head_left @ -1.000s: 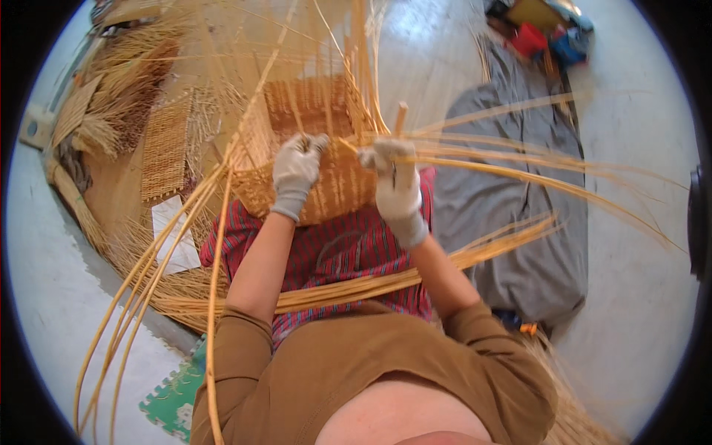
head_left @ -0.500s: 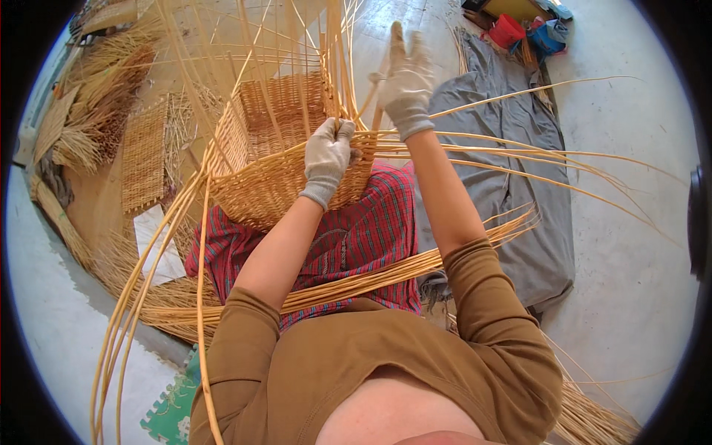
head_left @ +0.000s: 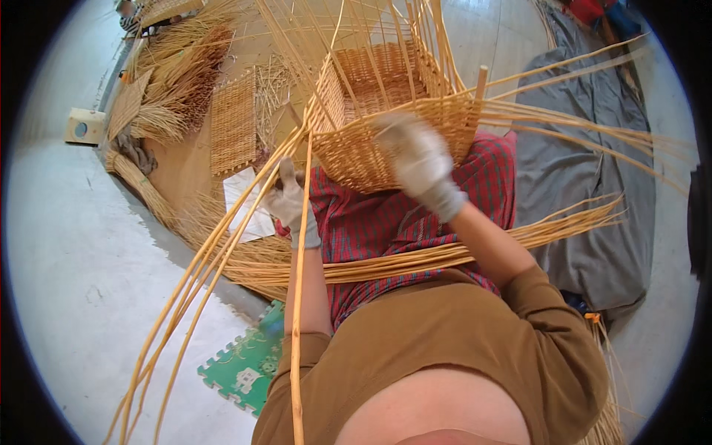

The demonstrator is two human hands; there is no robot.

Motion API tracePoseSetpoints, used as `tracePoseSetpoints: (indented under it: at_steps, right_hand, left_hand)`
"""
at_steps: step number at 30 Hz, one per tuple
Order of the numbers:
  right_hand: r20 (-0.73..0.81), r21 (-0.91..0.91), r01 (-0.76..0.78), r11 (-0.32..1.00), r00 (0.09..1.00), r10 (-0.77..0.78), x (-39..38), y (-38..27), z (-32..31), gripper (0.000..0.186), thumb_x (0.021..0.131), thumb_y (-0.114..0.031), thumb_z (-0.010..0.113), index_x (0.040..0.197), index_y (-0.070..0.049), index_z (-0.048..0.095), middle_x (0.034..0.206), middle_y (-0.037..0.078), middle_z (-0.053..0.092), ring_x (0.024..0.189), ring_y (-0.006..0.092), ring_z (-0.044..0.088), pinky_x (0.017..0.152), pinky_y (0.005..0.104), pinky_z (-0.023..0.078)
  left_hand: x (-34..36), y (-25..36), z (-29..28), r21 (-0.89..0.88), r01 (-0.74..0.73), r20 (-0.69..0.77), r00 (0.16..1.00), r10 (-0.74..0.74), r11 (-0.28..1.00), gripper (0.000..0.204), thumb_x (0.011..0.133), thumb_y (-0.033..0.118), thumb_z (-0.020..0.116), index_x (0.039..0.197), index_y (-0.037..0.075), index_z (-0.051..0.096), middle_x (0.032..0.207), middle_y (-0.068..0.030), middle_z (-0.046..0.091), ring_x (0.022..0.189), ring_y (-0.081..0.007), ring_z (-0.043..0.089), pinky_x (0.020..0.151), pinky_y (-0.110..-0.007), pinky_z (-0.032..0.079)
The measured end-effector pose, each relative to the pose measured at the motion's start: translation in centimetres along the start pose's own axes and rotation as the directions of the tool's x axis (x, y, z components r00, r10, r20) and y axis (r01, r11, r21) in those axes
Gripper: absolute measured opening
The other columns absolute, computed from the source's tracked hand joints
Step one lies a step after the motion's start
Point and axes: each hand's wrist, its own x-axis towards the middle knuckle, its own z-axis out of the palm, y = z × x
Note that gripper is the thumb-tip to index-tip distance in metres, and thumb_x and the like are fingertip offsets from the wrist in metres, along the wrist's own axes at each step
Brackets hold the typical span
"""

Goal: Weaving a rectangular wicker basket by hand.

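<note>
A half-woven wicker basket (head_left: 356,152) rests on the red-and-green striped cloth (head_left: 386,215) over my lap, tall stakes rising from its rim. Loose willow rods (head_left: 211,245) fan out from its left front corner towards me. Beside these rods is my gloved left hand (head_left: 293,204), one digit stretched upward; it looks open, though the rods partly hide its fingers. In front of the basket's near wall, my gloved right hand (head_left: 423,159) is smeared by motion, so its fingers cannot be made out. More rods (head_left: 571,122) stick out from the right front corner, near a thick upright stick (head_left: 480,81).
A bundle of rods (head_left: 400,265) lies across my lap. On the left are a flat woven panel (head_left: 233,130), heaped straw-like stems (head_left: 185,81), white paper (head_left: 248,204) and a green foam mat (head_left: 248,360). Grey cloth (head_left: 571,200) covers the floor at right.
My left hand has left the basket's right front rim for the rods at its left corner. My right hand has come down before the near wall. The whole view has shifted.
</note>
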Motion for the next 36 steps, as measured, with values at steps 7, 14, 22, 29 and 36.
tracePoseSetpoints:
  at_steps: [7,14,22,29,36]
  right_hand:
    - [0.756,0.241,0.365,0.899,0.510,-0.410,-5.6,-7.0,12.4,0.019,0.084,-0.030,0.071,0.094,-0.014,0.075,0.086,0.013,0.072,0.086,0.0314,0.068,0.081,0.0456,0.053]
    - [0.885,0.099,0.343,0.934,0.399,-0.240,-4.3,-7.4,4.1,0.036,0.088,-0.047,0.066,0.069,-0.016,0.069,0.064,0.008,0.067,0.064,0.0303,0.068,0.072,0.0411,0.051]
    - [0.299,0.590,-0.464,0.661,0.886,0.355,4.2,6.9,-4.4,0.034,0.109,-0.032,0.049,0.097,-0.004,0.064,0.072,-0.001,0.053,0.065,0.0147,0.055,0.073,0.0366,0.056]
    - [0.120,-0.042,-0.357,0.933,0.925,0.359,2.8,6.1,-5.6,0.015,0.097,0.002,0.065,0.111,-0.004,0.068,0.091,0.003,0.064,0.090,0.0113,0.064,0.086,0.0293,0.055]
    - [-0.146,-0.311,-0.170,0.935,0.981,0.130,2.3,4.6,-3.0,0.017,0.087,0.004,0.076,0.104,0.000,0.071,0.102,0.010,0.073,0.095,0.0217,0.069,0.085,0.0314,0.056]
  left_hand:
    - [-0.3,4.1,-4.1,-0.080,0.072,0.507,0.861,-0.022,0.994,0.040,0.096,0.005,0.069,0.134,-0.003,0.059,0.116,-0.0135,0.069,0.103,-0.0186,0.067,0.089,-0.030,0.055]
    - [0.7,9.2,4.9,0.033,-0.325,0.238,0.921,0.308,0.945,0.042,0.103,0.010,0.061,0.143,0.000,0.052,0.096,-0.0089,0.069,0.089,-0.0183,0.067,0.087,-0.033,0.056]
    - [-1.0,6.8,1.7,-0.235,0.016,0.189,0.982,0.029,0.972,0.033,0.107,0.024,0.056,0.130,0.001,0.058,0.093,-0.0082,0.067,0.090,-0.0159,0.065,0.093,-0.037,0.054]
    - [2.2,2.3,5.7,-0.092,0.070,0.426,0.904,-0.024,0.993,0.064,0.091,0.018,0.080,0.143,0.005,0.044,0.128,-0.0086,0.055,0.117,-0.0202,0.061,0.096,-0.032,0.055]
    - [4.5,0.5,6.7,-0.020,-0.006,0.533,0.846,0.016,1.000,0.064,0.083,0.009,0.086,0.134,0.011,0.047,0.121,-0.0075,0.055,0.093,-0.0173,0.070,0.081,-0.029,0.063]
